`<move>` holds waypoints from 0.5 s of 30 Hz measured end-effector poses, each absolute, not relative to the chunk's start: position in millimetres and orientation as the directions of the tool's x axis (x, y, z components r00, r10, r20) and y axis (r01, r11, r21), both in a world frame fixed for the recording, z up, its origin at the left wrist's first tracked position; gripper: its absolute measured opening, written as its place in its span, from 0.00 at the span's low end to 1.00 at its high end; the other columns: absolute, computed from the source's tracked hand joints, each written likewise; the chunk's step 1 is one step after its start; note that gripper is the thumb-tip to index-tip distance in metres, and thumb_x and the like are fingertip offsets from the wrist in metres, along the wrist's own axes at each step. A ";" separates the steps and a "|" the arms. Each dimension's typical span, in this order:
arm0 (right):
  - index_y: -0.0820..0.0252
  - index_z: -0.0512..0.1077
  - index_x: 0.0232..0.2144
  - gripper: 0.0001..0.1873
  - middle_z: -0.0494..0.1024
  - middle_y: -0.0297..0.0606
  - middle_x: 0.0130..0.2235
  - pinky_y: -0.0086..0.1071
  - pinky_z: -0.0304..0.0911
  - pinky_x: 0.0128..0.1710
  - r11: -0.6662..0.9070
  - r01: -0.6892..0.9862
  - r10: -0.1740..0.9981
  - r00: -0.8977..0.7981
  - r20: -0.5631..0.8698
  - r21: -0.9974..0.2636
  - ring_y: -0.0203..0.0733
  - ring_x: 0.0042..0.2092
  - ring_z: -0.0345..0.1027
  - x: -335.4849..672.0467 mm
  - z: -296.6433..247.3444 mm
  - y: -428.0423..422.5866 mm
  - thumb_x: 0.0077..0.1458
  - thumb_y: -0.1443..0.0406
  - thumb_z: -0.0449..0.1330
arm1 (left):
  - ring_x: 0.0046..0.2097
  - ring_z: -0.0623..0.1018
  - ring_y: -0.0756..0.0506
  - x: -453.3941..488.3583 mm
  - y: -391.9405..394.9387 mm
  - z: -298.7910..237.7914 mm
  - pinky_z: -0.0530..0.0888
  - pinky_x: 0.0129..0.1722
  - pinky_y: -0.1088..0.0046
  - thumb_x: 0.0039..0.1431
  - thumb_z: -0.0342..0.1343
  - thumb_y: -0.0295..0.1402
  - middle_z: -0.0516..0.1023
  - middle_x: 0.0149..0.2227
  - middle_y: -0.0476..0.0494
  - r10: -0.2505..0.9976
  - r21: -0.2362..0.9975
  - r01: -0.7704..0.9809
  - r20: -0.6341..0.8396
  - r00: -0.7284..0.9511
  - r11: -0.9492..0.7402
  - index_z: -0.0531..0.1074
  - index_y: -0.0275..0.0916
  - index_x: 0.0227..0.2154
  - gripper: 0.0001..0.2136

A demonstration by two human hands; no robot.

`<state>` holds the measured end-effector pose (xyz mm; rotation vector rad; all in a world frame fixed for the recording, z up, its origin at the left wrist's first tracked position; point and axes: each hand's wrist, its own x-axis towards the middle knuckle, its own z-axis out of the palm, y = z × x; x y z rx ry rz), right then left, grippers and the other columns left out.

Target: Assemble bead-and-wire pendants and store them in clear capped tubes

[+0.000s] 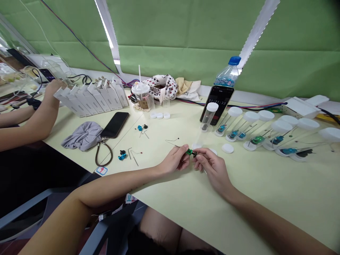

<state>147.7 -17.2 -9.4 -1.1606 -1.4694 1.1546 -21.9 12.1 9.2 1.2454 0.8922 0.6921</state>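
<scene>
My left hand [177, 158] pinches a small green metal part [189, 152] between thumb and fingers. At its right end is a small black piece [194, 154], which the closed fingertips of my right hand [212, 165] grip. A thin metal rod [205, 171] shows below my right fingers; its other end is hidden. Beyond my left hand a thin bent wire with a dark tip [172, 142] lies on the table. White caps [227, 148] lie just past my right hand. The exact kind of the green part is too small to tell.
Clear tubes with white lids [257, 140], holding blue or green parts, stand on the right. A phone [217, 104] leans against a bottle [227, 72]. Loose blue parts [122, 156] and hex keys [133, 157] lie left, near another phone [115, 124], white boxes [92, 98] and a co-worker's arm [39, 124].
</scene>
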 end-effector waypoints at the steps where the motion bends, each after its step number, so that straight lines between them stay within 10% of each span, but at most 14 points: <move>1: 0.57 0.68 0.44 0.16 0.74 0.36 0.32 0.31 0.65 0.27 0.125 0.138 0.986 -0.128 0.108 -0.983 0.37 0.29 0.69 147.4 -9.1 -17.4 0.60 0.54 0.57 | 0.17 0.58 0.54 -21.7 12.2 9.8 0.54 0.20 0.74 0.64 0.38 0.50 0.60 0.13 0.51 0.849 0.975 0.022 -0.204 0.487 0.222 0.54 0.38 0.15 0.26; 15: 0.56 0.69 0.40 0.09 0.76 0.37 0.35 0.34 0.71 0.35 0.273 0.260 0.962 -0.090 0.258 -0.926 0.40 0.36 0.71 144.9 -7.5 -20.2 0.58 0.60 0.60 | 0.17 0.56 0.55 -19.8 8.8 13.3 0.52 0.20 0.74 0.64 0.38 0.50 0.59 0.14 0.52 0.842 0.974 -0.009 -0.190 0.505 0.225 0.53 0.39 0.18 0.24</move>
